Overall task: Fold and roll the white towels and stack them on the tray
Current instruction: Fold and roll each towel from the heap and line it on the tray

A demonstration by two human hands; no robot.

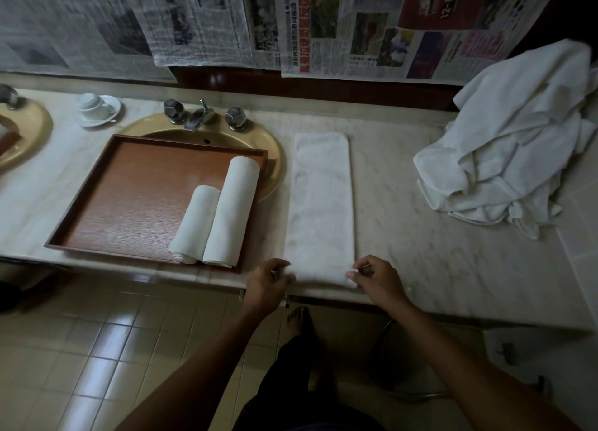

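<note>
Folded white towel [320, 204] laid as a long narrow strip on the marble bench [420, 236], its far end near the back wall and its near end at the bench's front edge, just right of the wooden tray [129, 184]. The left hand [268, 281] and right hand [377, 276] each hold one near corner of the strip, the grip a narrow pinch of curled fingers and thumb on the cloth, where the first turn of a roll appears to be forming. The material is judged soft, light and limp: it will not keep a shape unaided, sags if lifted by one point, and has enough nap to hold against itself once wound. The best hold is therefore at both edges of the near end at once, so that the roll advances evenly and does not cone toward one side; steady tension is likely needed to keep the layers tight. Two finished rolled towels [215, 217] lie side by side, touching, on the tray's right portion. A loose pile of unfolded towels [511, 152] sits at the bench's right end, well apart from the strip.
</note>
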